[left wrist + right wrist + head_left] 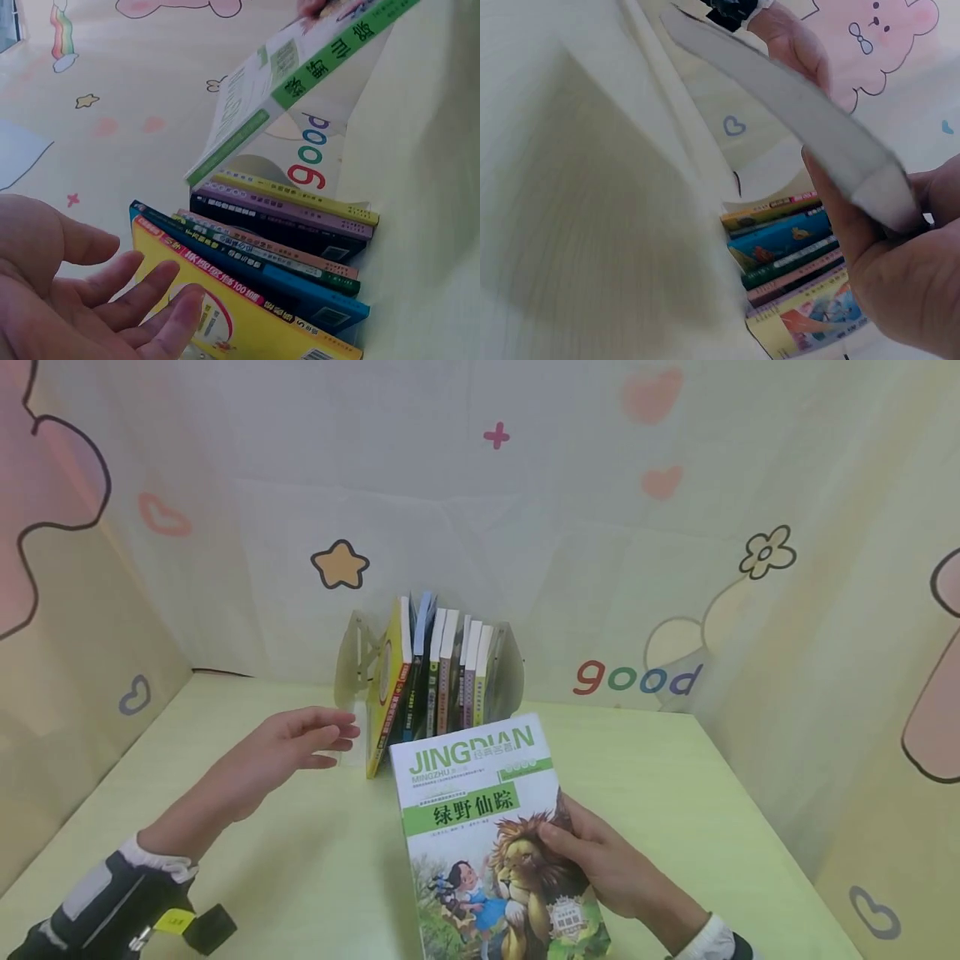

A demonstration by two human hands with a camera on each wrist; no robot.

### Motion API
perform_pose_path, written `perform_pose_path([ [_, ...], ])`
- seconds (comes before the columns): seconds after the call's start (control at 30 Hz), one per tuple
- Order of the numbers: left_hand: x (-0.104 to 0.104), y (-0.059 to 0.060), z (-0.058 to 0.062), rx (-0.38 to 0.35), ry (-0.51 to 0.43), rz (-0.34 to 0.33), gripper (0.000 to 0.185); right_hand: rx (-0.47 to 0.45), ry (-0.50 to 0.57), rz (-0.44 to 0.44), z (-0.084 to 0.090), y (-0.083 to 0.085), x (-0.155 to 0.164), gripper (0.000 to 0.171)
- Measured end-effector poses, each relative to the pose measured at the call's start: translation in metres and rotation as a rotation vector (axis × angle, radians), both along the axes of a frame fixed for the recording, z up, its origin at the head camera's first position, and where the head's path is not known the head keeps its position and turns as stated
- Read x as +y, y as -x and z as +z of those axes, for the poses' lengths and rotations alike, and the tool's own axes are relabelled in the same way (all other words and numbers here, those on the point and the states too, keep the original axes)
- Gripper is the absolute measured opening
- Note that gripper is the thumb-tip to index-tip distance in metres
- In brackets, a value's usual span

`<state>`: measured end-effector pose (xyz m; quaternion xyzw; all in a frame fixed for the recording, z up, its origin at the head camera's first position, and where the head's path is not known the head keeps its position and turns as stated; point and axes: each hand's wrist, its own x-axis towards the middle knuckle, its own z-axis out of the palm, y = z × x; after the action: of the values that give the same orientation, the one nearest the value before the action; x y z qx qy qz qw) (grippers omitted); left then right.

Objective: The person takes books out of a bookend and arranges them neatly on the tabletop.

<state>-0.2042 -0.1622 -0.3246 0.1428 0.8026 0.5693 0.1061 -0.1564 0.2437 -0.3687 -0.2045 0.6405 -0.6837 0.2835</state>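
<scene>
My right hand [611, 860] grips a paperback book [465, 777] by its right side, thumb on the cover and fingers behind. The cover is white and green with a lion and a girl in blue; its page edges [802, 112] face the right wrist camera. My left hand [296, 752] holds nothing, its fingers loosely extended beside the left end of a row of books. In the left wrist view its fingers overlap the yellow book [225, 300] that leans at the end of that row. The row [450, 677] stands between the plates of a pale bookend [508, 668].
The bookend stands at the back of a pale yellow table [630, 793], close to the printed curtain [465, 543]. Curtain walls also rise at the left and right. A black device with a yellow tag [176, 922] is strapped to my left wrist.
</scene>
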Motion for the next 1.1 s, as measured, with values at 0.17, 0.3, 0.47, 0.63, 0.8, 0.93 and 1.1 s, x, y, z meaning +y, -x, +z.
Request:
perform_pose_path([
  [0.17,-0.002,0.009,0.002,0.029,0.009,0.12,0.047,-0.014,-0.003,-0.042,0.009,-0.007,0.018,0.061],
  [0.3,-0.001,0.019,0.003,0.069,-0.005,0.247,0.05,-0.004,0.005,-0.064,0.012,-0.012,0.027,0.061],
  [0.47,0.001,0.033,0.002,0.129,-0.015,0.33,0.051,-0.001,0.003,-0.077,0.013,-0.017,0.035,0.06],
  [0.63,0.003,0.048,0.002,0.19,-0.002,0.362,0.05,-0.022,0.021,-0.089,0.013,-0.02,0.043,0.06],
  [0.8,0.006,0.062,0.002,0.22,0.015,0.382,0.051,-0.025,0.053,-0.091,0.011,-0.022,0.05,0.058],
  [0.93,0.01,0.075,0.002,0.202,0.04,0.394,0.055,-0.028,0.068,-0.093,0.008,-0.023,0.054,0.054],
  [1.1,0.014,0.087,-0.001,0.144,0.033,0.405,0.057,-0.043,0.072,-0.087,0.004,-0.024,0.056,0.052],
])
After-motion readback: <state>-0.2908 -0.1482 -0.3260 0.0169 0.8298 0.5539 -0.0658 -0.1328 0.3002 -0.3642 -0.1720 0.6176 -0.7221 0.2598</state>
